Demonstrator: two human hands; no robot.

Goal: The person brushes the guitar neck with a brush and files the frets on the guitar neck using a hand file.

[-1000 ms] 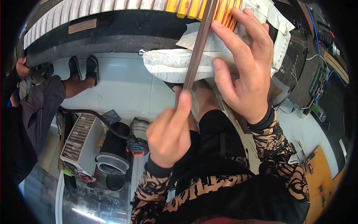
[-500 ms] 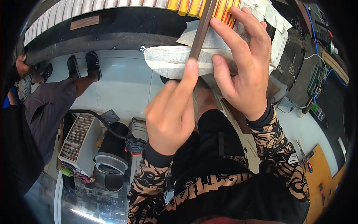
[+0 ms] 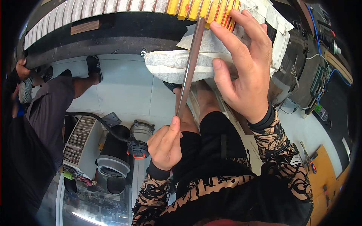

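Rod, near end in left grip (slanting)

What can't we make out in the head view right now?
All in the head view:
- Bar's near end: hidden in the left hand.
- Ridged strip's far side: cut off by the top edge.
- Pale covering behind the right hand: hidden by that hand.
- Co-worker's face: outside the frame.
- Bottle label: too small to read.
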